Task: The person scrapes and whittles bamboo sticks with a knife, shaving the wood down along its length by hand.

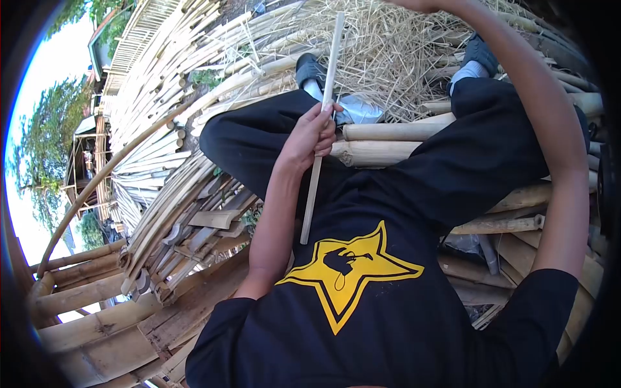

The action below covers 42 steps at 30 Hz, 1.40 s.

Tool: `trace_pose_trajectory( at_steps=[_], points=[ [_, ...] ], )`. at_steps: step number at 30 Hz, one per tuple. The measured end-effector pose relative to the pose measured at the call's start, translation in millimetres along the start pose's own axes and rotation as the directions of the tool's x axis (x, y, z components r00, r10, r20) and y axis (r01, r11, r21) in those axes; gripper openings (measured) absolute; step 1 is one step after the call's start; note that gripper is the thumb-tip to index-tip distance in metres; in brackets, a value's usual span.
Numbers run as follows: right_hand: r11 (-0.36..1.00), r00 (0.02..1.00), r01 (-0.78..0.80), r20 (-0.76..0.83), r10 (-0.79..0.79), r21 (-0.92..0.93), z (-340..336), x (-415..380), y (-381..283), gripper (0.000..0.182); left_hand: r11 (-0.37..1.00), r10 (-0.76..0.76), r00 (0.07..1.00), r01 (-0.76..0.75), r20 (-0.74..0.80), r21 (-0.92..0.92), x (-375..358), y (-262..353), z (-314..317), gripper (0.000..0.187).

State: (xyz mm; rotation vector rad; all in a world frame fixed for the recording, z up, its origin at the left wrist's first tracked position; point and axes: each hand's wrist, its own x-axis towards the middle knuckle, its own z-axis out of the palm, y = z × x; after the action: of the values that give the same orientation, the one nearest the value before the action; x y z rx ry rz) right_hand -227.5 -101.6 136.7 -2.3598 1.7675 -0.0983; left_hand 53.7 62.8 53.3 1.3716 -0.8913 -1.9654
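Observation:
My left hand (312,137) is closed around a long, thin, pale bamboo strip (332,58) near its middle. The strip stands out above the fist and runs down past it, its lower end close to the yellow star on my black shirt (381,323). My right hand (417,4) is stretched far forward at the top edge of the view. Most of it is cut off, so its fingers and anything in them do not show. Below it lies a heap of thin bamboo shavings (394,52) between my feet.
Thick bamboo poles (381,143) lie crosswise between my legs. Many split bamboo lengths (155,97) spread over the ground to the left, with a stack of split pieces (187,226) nearer. A curved pole (97,178) arcs along the left side. Something whitish (359,110) lies by my left shoe.

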Motion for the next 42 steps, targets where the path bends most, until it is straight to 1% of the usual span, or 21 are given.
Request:
trace_pose_trajectory(
  at_steps=[1,2,5,7,9,11,12,13,14,16,17,18,20,21,25,27,30,34,37,39,42],
  points=[
    [0.998,0.998,0.053,0.022,-0.054,0.032,-1.3,-0.8,-6.1,0.05,1.0,0.011,1.0,-0.011,0.024,0.018,5.1,-0.5,-1.5,0.024],
    [0.997,0.997,0.074,0.009,-0.074,-0.013,-0.9,-5.5,-10.8,0.05,0.999,0.019,0.999,-0.02,0.045,0.032,8.4,0.1,-2.3,0.025],
    [0.997,0.997,0.07,-0.044,-0.069,0.027,10.8,-12.2,-27.6,0.05,0.998,0.009,0.999,-0.011,0.047,0.055,13.9,5.2,-3.9,0.026],
    [0.976,0.984,0.174,0.001,-0.176,0.134,33.5,-5.8,-37.2,0.049,0.997,0.016,0.999,-0.019,0.036,0.075,14.3,4.4,-4.3,0.027],
    [0.962,0.972,0.234,-0.023,-0.233,0.14,42.9,-14.1,-55.0,0.045,0.981,0.078,0.995,-0.065,-0.067,0.18,12.6,5.8,-0.3,0.03],
    [0.945,0.955,0.296,-0.044,-0.292,0.141,52.9,-19.1,-70.5,0.042,0.986,0.066,0.994,-0.051,-0.091,0.161,10.3,5.5,-1.8,0.031],
    [0.939,0.947,0.318,-0.001,-0.321,0.13,59.4,-17.9,-76.8,0.041,0.987,0.044,0.993,-0.027,-0.106,0.157,9.8,5.3,-2.8,0.032],
    [0.933,0.937,0.339,0.042,-0.346,0.121,65.7,-16.4,-82.6,0.039,0.977,0.066,0.988,-0.036,-0.139,0.21,10.6,2.9,-3.9,0.035],
    [0.929,0.932,0.352,0.048,-0.359,0.113,74.9,-14.9,-86.2,0.039,0.98,0.072,0.987,-0.043,-0.147,0.196,11.3,0.1,-5.4,0.035],
    [0.947,0.946,0.309,0.071,-0.315,0.089,88.3,-12.3,-90.5,0.038,0.94,0.18,0.971,-0.122,-0.16,0.318,14.1,-4.0,-7.8,0.038],
    [0.963,0.951,0.256,0.156,-0.266,0.08,83.6,-15.2,-94.8,0.037,0.889,0.211,0.955,-0.099,-0.209,0.446,16.4,-3.2,-9.9,0.048],
    [0.96,0.947,0.27,0.161,-0.278,0.073,86.0,-15.6,-96.4,0.037,0.895,0.214,0.952,-0.101,-0.219,0.435,18.3,-4.5,-11.2,0.048],
    [0.98,0.97,0.173,0.156,-0.187,0.095,91.5,-17.2,-96.6,0.032,0.796,0.312,0.925,-0.13,-0.217,0.591,23.2,-8.0,-10.7,0.055],
    [0.98,0.969,0.18,0.156,-0.192,0.09,92.8,-18.1,-98.5,0.032,0.747,0.353,0.908,-0.127,-0.227,0.653,24.7,-8.4,-9.7,0.057],
    [0.98,0.963,0.167,0.194,-0.186,0.112,95.1,-23.9,-102.9,0.031,0.696,0.389,0.894,-0.126,-0.223,0.707,20.2,0.5,-2.3,0.053],
    [0.977,0.955,0.178,0.219,-0.2,0.114,94.9,-24.2,-106.2,0.029,0.617,0.449,0.863,-0.111,-0.232,0.779,24.6,1.7,-1.5,0.053],
    [0.974,0.966,0.19,0.151,-0.208,0.125,97.0,-24.9,-103.0,0.029,0.553,0.509,0.834,-0.128,-0.213,0.823,23.1,4.9,4.6,0.052],
    [0.971,0.955,0.201,0.194,-0.223,0.128,100.4,-19.9,-96.2,0.027,0.549,0.512,0.838,-0.148,-0.19,0.823,16.8,7.8,12.0,0.052],
    [0.984,0.97,0.144,0.185,-0.16,0.101,105.1,-16.9,-92.1,0.026,0.515,0.504,0.847,-0.135,-0.172,0.846,21.2,2.3,11.9,0.051],
    [0.973,0.958,0.229,0.17,-0.23,0.025,114.2,-15.7,-86.7,0.025,0.504,0.503,0.847,-0.125,-0.173,0.855,23.6,-8.3,9.7,0.05],
    [0.966,0.95,0.257,0.188,-0.25,-0.012,115.7,-11.1,-79.9,0.024,0.487,0.519,0.827,-0.08,-0.214,0.87,22.1,-18.5,6.9,0.049]
  ],
)
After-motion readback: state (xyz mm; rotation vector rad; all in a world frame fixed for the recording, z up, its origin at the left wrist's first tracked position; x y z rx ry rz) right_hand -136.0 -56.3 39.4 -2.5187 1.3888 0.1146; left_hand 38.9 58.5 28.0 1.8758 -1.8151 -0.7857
